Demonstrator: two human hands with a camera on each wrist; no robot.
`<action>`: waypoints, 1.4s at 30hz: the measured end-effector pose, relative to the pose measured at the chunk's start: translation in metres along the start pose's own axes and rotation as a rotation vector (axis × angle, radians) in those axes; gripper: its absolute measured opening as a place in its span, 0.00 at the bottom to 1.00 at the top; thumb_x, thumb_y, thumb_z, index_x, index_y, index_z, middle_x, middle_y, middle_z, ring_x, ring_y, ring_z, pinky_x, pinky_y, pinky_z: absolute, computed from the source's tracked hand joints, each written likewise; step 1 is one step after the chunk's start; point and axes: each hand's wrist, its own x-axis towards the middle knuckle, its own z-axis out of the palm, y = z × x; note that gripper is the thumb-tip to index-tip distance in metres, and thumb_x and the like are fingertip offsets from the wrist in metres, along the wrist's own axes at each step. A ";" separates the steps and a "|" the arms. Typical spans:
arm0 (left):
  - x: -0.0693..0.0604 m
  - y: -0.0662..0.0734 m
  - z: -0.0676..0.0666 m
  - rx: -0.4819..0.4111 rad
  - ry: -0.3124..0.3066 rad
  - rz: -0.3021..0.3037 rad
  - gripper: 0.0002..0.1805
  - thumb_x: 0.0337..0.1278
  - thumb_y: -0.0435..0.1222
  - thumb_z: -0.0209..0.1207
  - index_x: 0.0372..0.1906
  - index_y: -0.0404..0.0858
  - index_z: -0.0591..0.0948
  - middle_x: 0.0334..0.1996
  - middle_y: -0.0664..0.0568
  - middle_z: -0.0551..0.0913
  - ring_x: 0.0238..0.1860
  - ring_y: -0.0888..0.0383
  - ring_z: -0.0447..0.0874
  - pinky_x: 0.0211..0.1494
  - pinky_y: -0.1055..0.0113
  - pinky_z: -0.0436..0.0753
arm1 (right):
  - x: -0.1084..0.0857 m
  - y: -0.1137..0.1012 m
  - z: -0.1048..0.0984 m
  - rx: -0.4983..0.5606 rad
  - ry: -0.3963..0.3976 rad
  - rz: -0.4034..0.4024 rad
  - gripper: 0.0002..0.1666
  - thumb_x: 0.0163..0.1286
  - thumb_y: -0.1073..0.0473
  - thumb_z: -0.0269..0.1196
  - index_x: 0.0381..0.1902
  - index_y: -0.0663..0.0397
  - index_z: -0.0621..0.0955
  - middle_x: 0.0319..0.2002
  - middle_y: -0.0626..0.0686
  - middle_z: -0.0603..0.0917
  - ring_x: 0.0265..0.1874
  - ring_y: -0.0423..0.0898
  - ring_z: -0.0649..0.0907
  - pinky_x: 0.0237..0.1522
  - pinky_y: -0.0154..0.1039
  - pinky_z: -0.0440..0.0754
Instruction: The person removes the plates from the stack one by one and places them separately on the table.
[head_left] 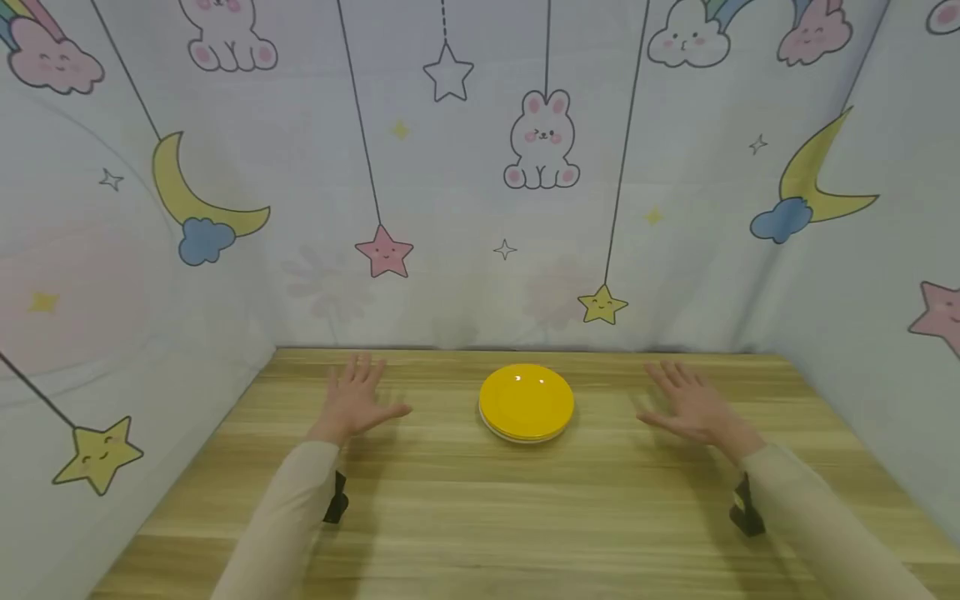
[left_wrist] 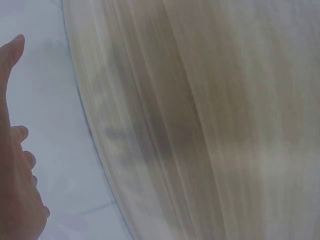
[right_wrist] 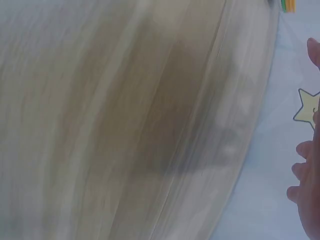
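In the head view a round yellow plate [head_left: 527, 402] lies toward the back of the wooden table, with a white rim showing just under it. To its left my left hand [head_left: 356, 403] is held with fingers spread, holding nothing. My right hand [head_left: 693, 408] is on the other side of the plate, fingers also spread and nothing in them. Neither hand touches the plate. The left wrist view has part of the left hand [left_wrist: 17, 170] at its left edge; the right wrist view has part of the right hand [right_wrist: 309, 175] at its right edge.
The wood-grain table [head_left: 525, 525] ends at the back against a white cloth [head_left: 465, 183] printed with stars, moons and rabbits. Similar cloth hangs along both sides. Each wrist bears a small black device, one on the left [head_left: 337, 498] and one on the right [head_left: 746, 510].
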 end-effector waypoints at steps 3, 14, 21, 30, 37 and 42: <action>0.001 0.006 0.003 -0.035 -0.020 -0.003 0.55 0.43 0.67 0.53 0.70 0.36 0.52 0.69 0.35 0.44 0.69 0.39 0.32 0.66 0.38 0.31 | 0.004 -0.005 0.003 0.052 0.001 0.007 0.50 0.61 0.34 0.53 0.67 0.65 0.55 0.65 0.72 0.53 0.63 0.70 0.53 0.62 0.65 0.49; 0.008 0.029 0.009 -0.154 -0.048 0.039 0.54 0.45 0.63 0.55 0.69 0.33 0.51 0.68 0.32 0.45 0.68 0.36 0.39 0.68 0.41 0.45 | 0.018 -0.033 0.009 0.209 0.008 0.002 0.50 0.62 0.36 0.53 0.68 0.65 0.53 0.66 0.69 0.54 0.64 0.67 0.56 0.63 0.63 0.51; 0.012 0.038 0.016 -0.255 -0.028 0.033 0.54 0.44 0.61 0.58 0.69 0.34 0.51 0.69 0.35 0.45 0.69 0.38 0.41 0.66 0.39 0.50 | 0.023 -0.048 0.008 0.330 -0.031 0.026 0.54 0.60 0.35 0.54 0.69 0.65 0.49 0.68 0.66 0.50 0.65 0.65 0.55 0.64 0.60 0.52; 0.016 0.054 0.020 -0.346 -0.014 0.043 0.52 0.42 0.59 0.61 0.68 0.35 0.55 0.67 0.41 0.56 0.67 0.42 0.54 0.67 0.47 0.56 | 0.032 -0.059 0.013 0.424 -0.033 0.053 0.54 0.58 0.35 0.57 0.69 0.62 0.50 0.68 0.65 0.53 0.64 0.64 0.58 0.63 0.60 0.54; 0.020 0.065 0.025 -0.396 -0.017 0.019 0.51 0.41 0.60 0.61 0.68 0.38 0.57 0.66 0.42 0.59 0.65 0.43 0.58 0.66 0.47 0.59 | 0.036 -0.069 0.017 0.520 -0.036 0.061 0.50 0.60 0.42 0.60 0.68 0.65 0.53 0.66 0.67 0.56 0.60 0.65 0.64 0.61 0.62 0.58; 0.023 0.076 0.033 -0.490 -0.039 -0.002 0.49 0.42 0.56 0.64 0.68 0.38 0.58 0.63 0.40 0.64 0.60 0.42 0.66 0.61 0.46 0.66 | 0.040 -0.077 0.020 0.572 -0.065 0.086 0.48 0.60 0.43 0.60 0.68 0.65 0.55 0.65 0.67 0.59 0.58 0.64 0.67 0.58 0.61 0.65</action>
